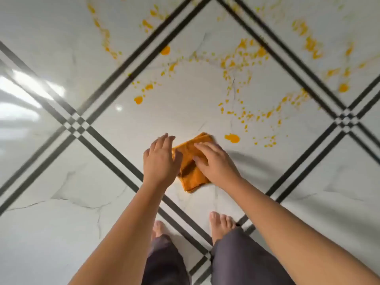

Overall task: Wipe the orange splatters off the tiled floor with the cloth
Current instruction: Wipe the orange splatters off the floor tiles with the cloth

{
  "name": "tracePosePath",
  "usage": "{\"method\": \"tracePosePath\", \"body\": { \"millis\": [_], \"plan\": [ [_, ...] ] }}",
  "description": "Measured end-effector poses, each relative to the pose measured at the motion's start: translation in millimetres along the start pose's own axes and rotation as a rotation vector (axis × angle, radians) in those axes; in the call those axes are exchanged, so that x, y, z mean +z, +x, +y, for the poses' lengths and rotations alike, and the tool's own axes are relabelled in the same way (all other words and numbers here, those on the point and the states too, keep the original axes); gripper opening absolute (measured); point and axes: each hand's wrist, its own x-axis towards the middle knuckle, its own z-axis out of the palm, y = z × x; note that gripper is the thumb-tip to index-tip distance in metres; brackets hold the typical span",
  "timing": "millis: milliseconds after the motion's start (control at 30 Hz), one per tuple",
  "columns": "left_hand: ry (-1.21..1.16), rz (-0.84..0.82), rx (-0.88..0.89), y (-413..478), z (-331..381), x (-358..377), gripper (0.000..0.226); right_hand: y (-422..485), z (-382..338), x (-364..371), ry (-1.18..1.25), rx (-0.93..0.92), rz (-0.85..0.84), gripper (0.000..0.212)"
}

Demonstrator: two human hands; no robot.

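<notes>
Fingers (pixel 203 147) of the right hand (pixel 216 164) are straight and close together, pressed flat on the folded cloth (pixel 190 182). Left hand (pixel 161 159) fingers are straight over the cloth's left edge; can't tell if they touch. The cloth lies on the tiled floor (pixel 82 233), just short of the nearest orange splatter (pixel 232 138); the rest lie farther out, unwiped. Risks: with no real grip the cloth could slip or unfold, strokes could smear the orange wider, and bare feet (pixel 221 223) could slide on glossy tile. No readable writing.

No legible text, label or number on the cloth (pixel 190 179) or tiled floor (pixel 61 233).
</notes>
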Motion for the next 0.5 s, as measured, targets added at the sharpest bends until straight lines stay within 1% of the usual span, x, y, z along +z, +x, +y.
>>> {"method": "tracePosePath", "body": {
  "millis": [67,100,133,233,300,367,433,500],
  "plan": [
    [0.037,0.053,0.007,17.4,-21.5,30.3,0.043,11.2,22.2,38.3,-0.087,-0.040,0.070,0.049],
    [0.051,0.075,0.022,25.2,-32.1,43.8,0.042,13.5,33.1,54.4,-0.156,-0.090,0.103,0.052],
    [0.066,0.090,0.043,28.1,-38.8,49.9,0.042,10.7,38.2,61.7,-0.203,-0.126,0.127,0.052],
    [0.083,0.181,0.122,44.1,-53.5,71.4,0.042,12.8,58.7,85.4,-0.291,-0.249,0.312,0.048],
    [0.095,0.252,0.161,55.5,-55.3,73.5,0.042,17.3,63.2,88.2,-0.379,-0.274,0.366,0.050],
    [0.072,0.292,0.173,61.7,-53.4,74.1,0.046,24.3,64.5,87.8,-0.462,-0.279,0.375,0.054],
    [0.050,0.318,0.196,70.4,-46.4,71.2,0.049,36.7,66.9,79.9,-0.473,-0.250,0.385,0.059],
    [0.055,0.306,0.239,81.8,-38.6,69.1,0.052,49.2,74.0,69.3,-0.484,-0.191,0.377,0.065]
  ]
}}
